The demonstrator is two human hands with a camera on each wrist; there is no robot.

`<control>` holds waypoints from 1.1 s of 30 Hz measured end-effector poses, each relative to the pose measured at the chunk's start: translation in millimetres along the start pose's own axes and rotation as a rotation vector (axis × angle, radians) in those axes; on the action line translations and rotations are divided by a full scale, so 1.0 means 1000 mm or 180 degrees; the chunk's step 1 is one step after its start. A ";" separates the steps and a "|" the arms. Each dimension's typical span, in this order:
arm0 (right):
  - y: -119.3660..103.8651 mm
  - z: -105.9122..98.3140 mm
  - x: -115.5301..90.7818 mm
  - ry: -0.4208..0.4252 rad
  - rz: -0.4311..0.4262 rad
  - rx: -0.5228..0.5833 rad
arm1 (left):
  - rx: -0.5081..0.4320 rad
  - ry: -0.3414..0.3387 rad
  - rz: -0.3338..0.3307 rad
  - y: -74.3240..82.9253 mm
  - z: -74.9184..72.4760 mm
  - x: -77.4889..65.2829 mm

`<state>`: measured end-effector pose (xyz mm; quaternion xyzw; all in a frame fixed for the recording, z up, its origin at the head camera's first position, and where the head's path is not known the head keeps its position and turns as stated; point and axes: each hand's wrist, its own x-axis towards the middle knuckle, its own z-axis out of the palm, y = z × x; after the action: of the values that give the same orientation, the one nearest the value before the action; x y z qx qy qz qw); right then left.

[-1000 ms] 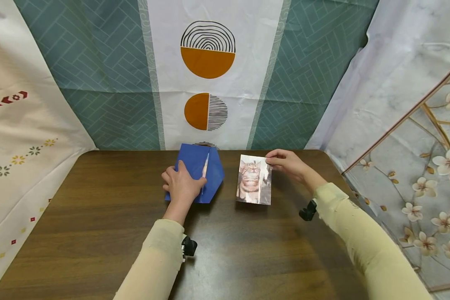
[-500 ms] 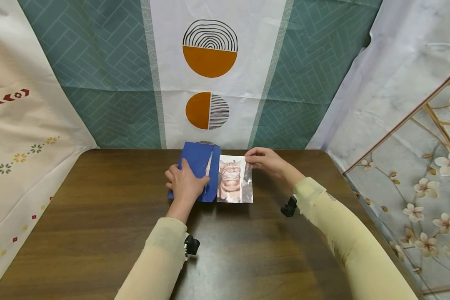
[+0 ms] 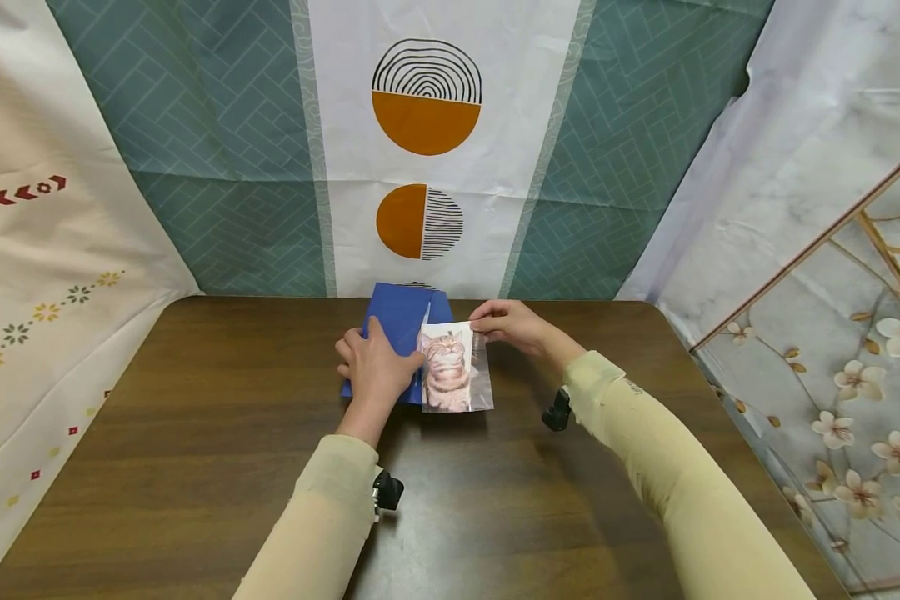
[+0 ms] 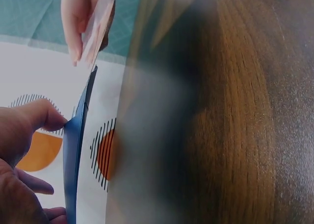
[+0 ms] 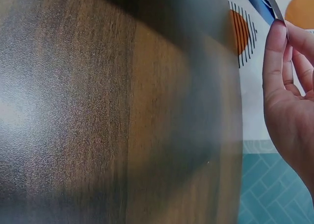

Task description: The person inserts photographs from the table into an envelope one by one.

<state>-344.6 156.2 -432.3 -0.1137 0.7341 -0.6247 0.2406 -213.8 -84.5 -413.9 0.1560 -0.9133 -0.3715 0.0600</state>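
At the far side of the table, my left hand grips a blue envelope, thumb near its opening and fingers along the left edge. My right hand pinches the upper right edge of a cat picture card, which has a clear plastic strip down its right side. The card's left edge overlaps the envelope's right part in the head view; whether any of it is inside cannot be told. Seen edge-on in the left wrist view, the envelope stands raised, and the card meets its end.
The brown wooden table stretches toward me. Behind its far edge hangs a patterned cloth. More cloth hangs at the left and right sides.
My right hand has brought the card leftward, from apart from the envelope to overlapping its right side. The envelope's right flap looks folded in more. The left hand keeps its hold.
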 end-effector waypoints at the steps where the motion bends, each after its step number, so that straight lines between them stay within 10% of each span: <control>1: 0.001 0.000 0.001 -0.0004 0.0003 -0.0014 | -0.0002 0.0005 0.0002 0.000 0.000 0.000; 33: -0.010 0.015 0.015 0.0425 -0.0277 0.0124 | 0.0095 -0.0076 0.0024 0.009 0.009 -0.004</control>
<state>-351.1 134.3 -427.0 -0.0989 0.7306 -0.6549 0.1659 -213.7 -71.3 -414.3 0.1490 -0.9200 -0.3593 0.0482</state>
